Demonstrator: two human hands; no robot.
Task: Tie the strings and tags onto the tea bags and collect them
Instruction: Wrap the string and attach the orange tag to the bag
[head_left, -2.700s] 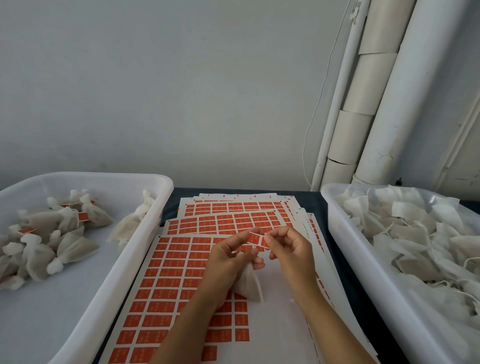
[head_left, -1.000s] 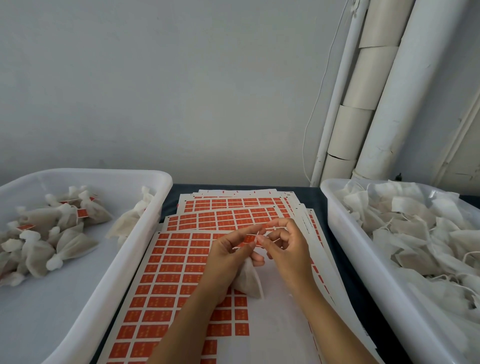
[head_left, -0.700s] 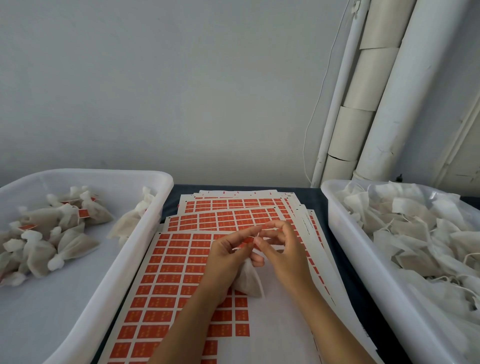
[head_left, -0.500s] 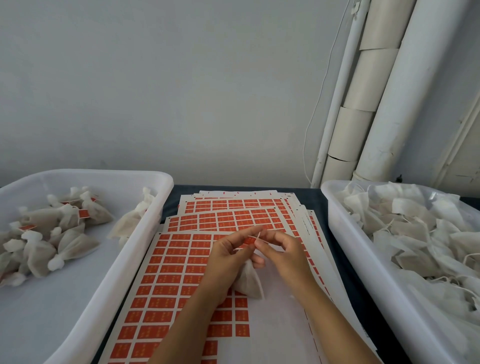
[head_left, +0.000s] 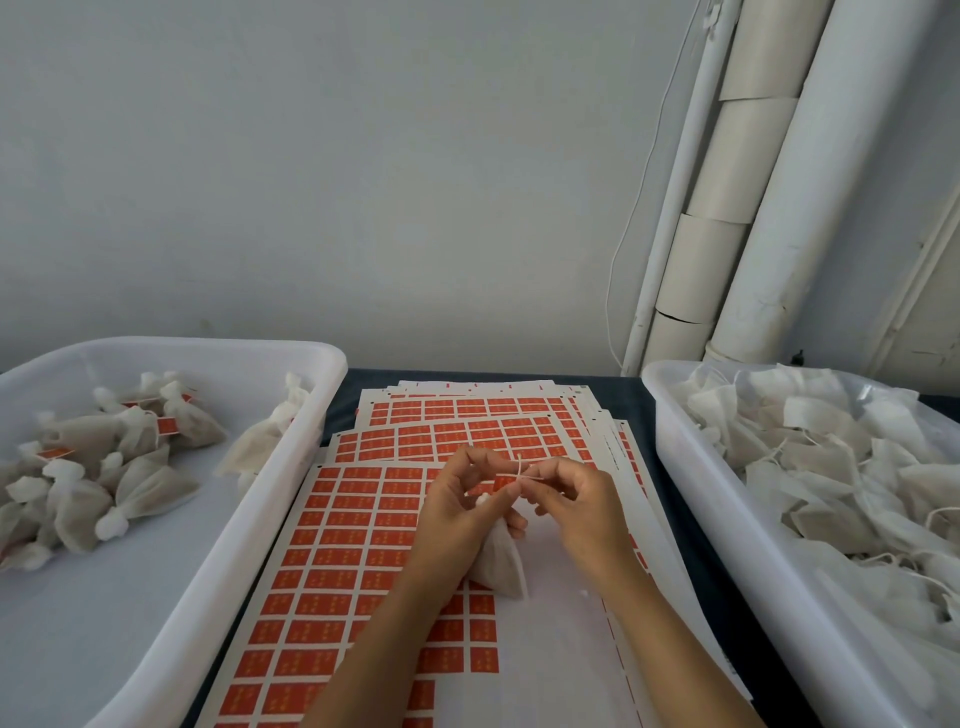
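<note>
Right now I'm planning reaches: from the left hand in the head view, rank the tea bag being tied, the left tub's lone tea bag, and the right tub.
1. The tea bag being tied, held in the left hand.
2. The lone tea bag, left, against its tub's wall.
3. The right tub, beyond the right hand.

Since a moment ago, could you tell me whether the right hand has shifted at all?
Yes, slightly: the right hand has closed in leftward to the left hand, judged against the orange tag sheets.
</note>
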